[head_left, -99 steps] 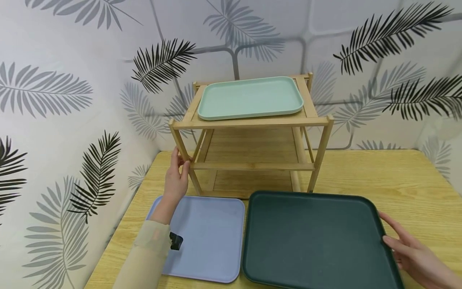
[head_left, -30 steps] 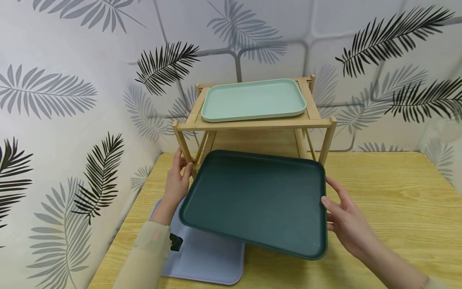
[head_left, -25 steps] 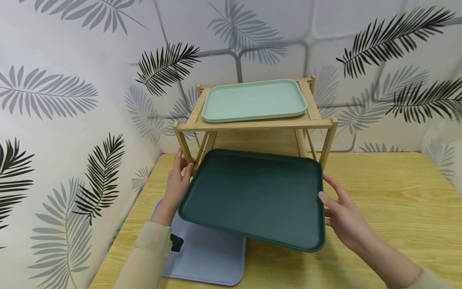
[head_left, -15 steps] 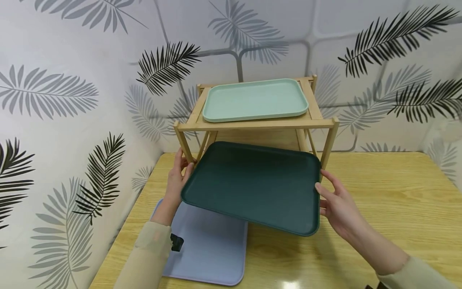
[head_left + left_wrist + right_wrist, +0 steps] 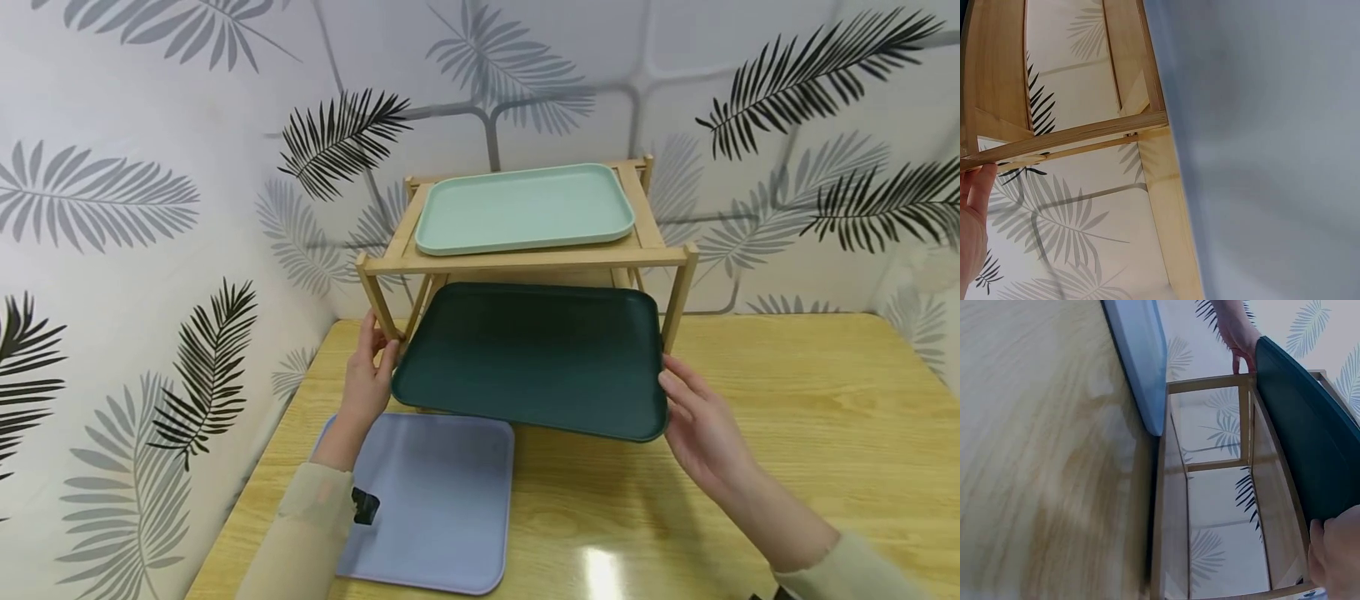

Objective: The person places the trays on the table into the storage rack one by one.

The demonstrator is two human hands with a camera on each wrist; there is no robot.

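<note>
My right hand (image 5: 705, 429) holds a dark green rectangular tray (image 5: 536, 362) by its right edge, thumb near the rim. The far part of this tray lies under the top shelf of a light wooden rack (image 5: 525, 262), at the middle level, while its near edge sticks out in front, slightly lower at the right. With my left hand (image 5: 365, 383) I grip the rack's left front leg; in the left wrist view the fingers (image 5: 982, 187) touch the wood. In the right wrist view the green tray (image 5: 1310, 434) runs along the middle shelf.
A mint green tray (image 5: 525, 208) lies on the rack's top shelf. Flat on the wooden table (image 5: 795, 400), in front of the rack at left, is a light blue tray (image 5: 435, 504). A leaf-patterned wall covering (image 5: 172, 267) stands close behind and to the left.
The dark green tray was lifted from the table beside the blue one, carried left and up, and moved into the rack's middle level, levelling out. The left hand has stayed on the leg.
</note>
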